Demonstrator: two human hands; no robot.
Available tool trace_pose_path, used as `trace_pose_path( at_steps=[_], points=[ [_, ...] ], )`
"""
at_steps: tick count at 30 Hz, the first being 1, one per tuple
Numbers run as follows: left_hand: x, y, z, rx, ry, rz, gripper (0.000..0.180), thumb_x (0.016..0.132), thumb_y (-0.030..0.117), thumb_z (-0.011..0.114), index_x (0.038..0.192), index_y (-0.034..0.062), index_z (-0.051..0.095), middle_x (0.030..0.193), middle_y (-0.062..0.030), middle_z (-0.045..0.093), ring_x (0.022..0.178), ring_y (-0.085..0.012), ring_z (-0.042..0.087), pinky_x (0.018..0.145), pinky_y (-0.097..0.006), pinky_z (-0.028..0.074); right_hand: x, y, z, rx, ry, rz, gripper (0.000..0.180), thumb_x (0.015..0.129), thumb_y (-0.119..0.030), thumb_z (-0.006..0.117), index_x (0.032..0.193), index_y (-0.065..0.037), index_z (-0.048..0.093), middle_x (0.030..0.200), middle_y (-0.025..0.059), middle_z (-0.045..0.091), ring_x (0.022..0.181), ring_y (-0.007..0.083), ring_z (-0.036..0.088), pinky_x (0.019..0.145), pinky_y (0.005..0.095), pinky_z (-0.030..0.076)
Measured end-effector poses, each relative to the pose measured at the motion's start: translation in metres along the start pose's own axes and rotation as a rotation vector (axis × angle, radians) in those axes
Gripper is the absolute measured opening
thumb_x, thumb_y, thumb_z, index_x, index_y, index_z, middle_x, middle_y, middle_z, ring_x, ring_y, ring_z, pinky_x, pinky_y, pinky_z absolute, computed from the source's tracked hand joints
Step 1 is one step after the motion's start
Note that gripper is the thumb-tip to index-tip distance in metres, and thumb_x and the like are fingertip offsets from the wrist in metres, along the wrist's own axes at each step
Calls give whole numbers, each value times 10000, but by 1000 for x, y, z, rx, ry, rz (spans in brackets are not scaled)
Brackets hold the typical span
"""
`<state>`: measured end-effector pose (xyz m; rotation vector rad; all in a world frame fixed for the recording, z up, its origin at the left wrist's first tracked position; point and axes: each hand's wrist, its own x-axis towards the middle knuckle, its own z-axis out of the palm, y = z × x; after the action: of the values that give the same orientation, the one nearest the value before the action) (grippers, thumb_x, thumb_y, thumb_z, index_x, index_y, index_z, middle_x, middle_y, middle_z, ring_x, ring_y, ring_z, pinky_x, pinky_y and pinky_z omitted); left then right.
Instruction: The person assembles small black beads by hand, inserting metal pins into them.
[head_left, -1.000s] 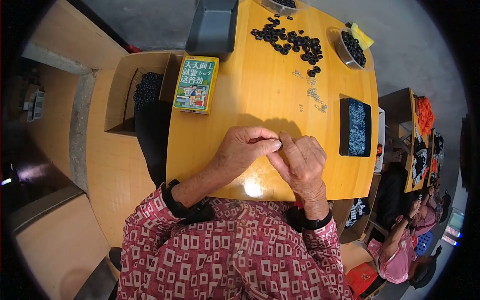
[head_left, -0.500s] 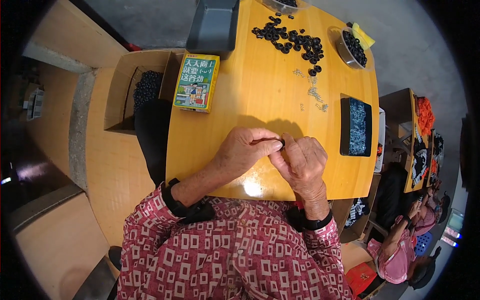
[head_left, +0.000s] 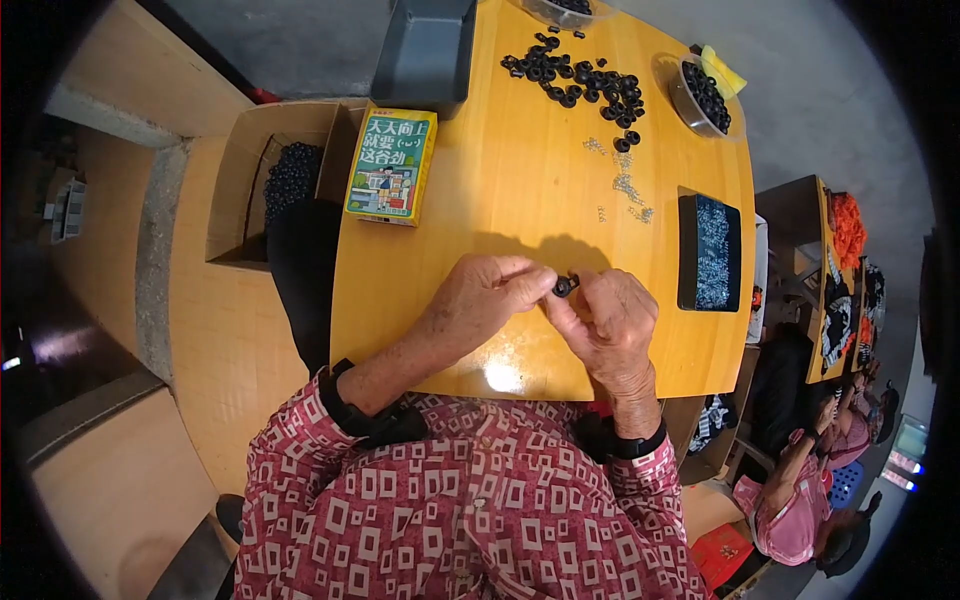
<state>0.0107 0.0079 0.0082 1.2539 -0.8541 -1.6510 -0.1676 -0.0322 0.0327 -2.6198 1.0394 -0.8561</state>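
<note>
My left hand [head_left: 478, 303] and my right hand [head_left: 612, 325] meet over the near part of a round yellow wooden table [head_left: 520, 190]. Between their fingertips they pinch one small black ring-shaped part [head_left: 565, 286]. Both hands grip it, the left from the left side and the right from below and behind. A loose heap of several black rings [head_left: 578, 82] lies at the far side of the table. Small silvery bits [head_left: 626, 185] are scattered between that heap and my hands.
A black tray of small silvery parts [head_left: 711, 252] sits right of my hands. A metal bowl of black rings [head_left: 696, 95] stands far right, a grey bin [head_left: 425, 50] far left, a green-and-yellow box [head_left: 391, 165] on the left. A cardboard box of black parts [head_left: 290, 180] stands beside the table. Another person [head_left: 800, 490] sits lower right.
The hands stayed together in the same spot. The fingers shifted slightly and the black ring now shows more plainly between the fingertips.
</note>
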Motion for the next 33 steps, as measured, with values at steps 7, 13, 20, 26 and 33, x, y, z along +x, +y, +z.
trace_pose_path(
  at_steps=[7,13,20,26,33],
  points=[
    [-6,9,-2,144,-62,64,254,890,167,667,1031,-42,696,872,-43,697,824,-77,609,752,-241,498,2,-5,-6,-46,-36,-29,237,731,-155,775,830,-31,599,642,60,523,566,246,554,522,353,453],
    [-8,7,0,167,-49,50,216,893,129,663,1019,-42,701,902,-40,700,859,-82,618,782,-237,502,-2,-9,-11,-127,-63,-47,228,745,-155,763,799,-45,571,628,69,494,548,248,527,513,356,439],
    [-2,0,1,30,-38,120,245,890,133,660,1060,-41,689,920,-55,709,851,-86,630,772,-237,510,1,-10,-7,-136,-65,-31,211,758,-142,760,843,-29,603,654,77,516,565,238,543,529,354,449],
    [-5,3,-7,-150,-100,21,274,901,114,657,1131,-34,659,1013,-76,693,918,-117,641,822,-249,521,3,-10,-12,27,-90,-29,340,796,-90,734,1104,31,654,733,109,592,659,250,593,574,342,465],
    [-6,3,-3,-276,-106,-40,244,917,85,639,1133,-27,650,1004,-106,693,911,-172,687,834,-274,555,4,-13,-13,328,-41,224,225,781,-9,730,1002,23,699,810,120,642,714,242,617,634,325,503]
  ],
)
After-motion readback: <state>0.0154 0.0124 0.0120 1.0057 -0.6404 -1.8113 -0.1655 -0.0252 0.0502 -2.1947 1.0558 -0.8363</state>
